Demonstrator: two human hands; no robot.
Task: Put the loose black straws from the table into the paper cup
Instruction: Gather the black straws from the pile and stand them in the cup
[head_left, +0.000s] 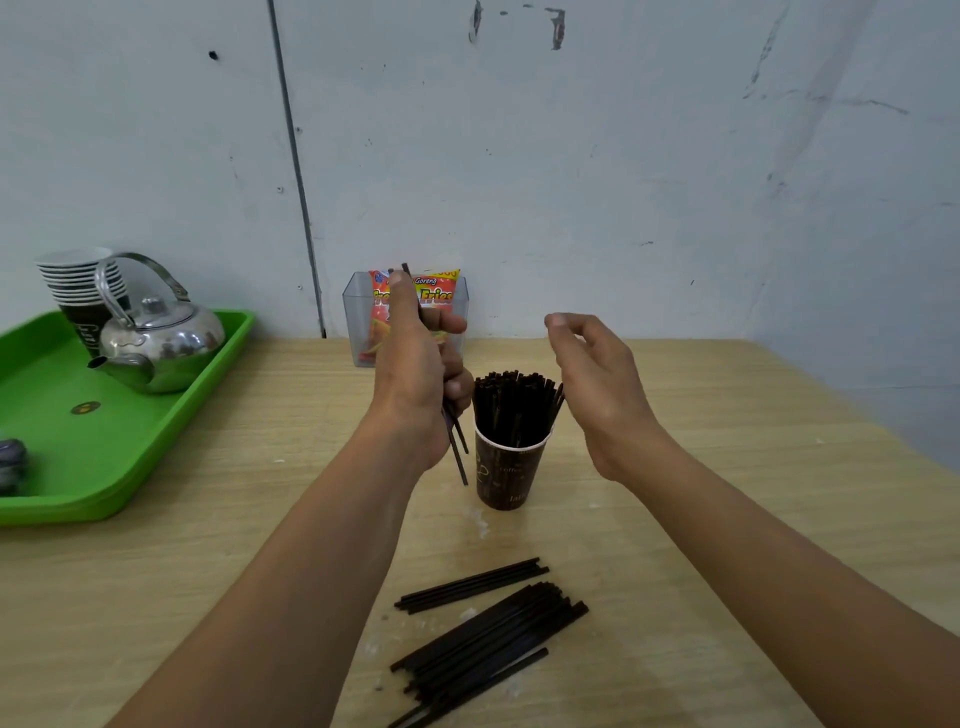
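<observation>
A dark brown paper cup (506, 475) stands at the middle of the wooden table, packed with upright black straws (514, 402). My left hand (415, 374) is raised just left of the cup and grips a few black straws (457, 452) held nearly upright, their ends showing above and below the fist. My right hand (597, 384) hovers to the right of the cup's straws, fingers loosely curled and apart, holding nothing. Several loose black straws (488, 639) lie in a pile on the table near me, with a smaller bunch (472, 584) just beyond it.
A green tray (171, 415) at the left carries a metal kettle (161, 343) and a stack of paper cups (78, 286). A clear plastic box (460, 312) with a snack packet stands against the wall behind my left hand. The wall closes the table's far side.
</observation>
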